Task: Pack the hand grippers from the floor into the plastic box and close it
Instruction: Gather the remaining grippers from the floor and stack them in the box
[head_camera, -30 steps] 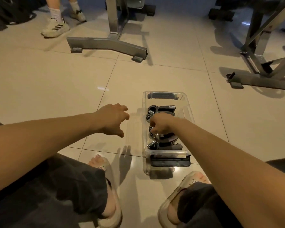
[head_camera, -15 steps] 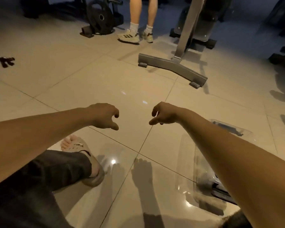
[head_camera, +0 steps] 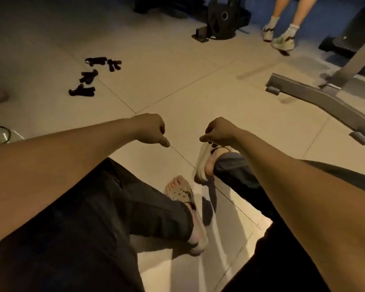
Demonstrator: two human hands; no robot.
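Several black hand grippers (head_camera: 89, 77) lie scattered on the tiled floor at the upper left, well beyond my hands. My left hand (head_camera: 151, 129) hangs in mid-air above the floor with loosely curled fingers and holds nothing. Level with it to the right, my right hand (head_camera: 217, 130) is also loosely curled and empty. The plastic box is out of view.
A grey metal machine base (head_camera: 322, 100) crosses the floor at the right. A weight plate on a stand (head_camera: 221, 20) is at the top centre, with another person's legs and sneakers (head_camera: 280, 34) beside it. My own legs and sandalled feet (head_camera: 183, 197) fill the lower frame.
My view has swung left away from the plastic box, which has left the frame. My right hand came out of the box empty. The scattered hand grippers have come into view.
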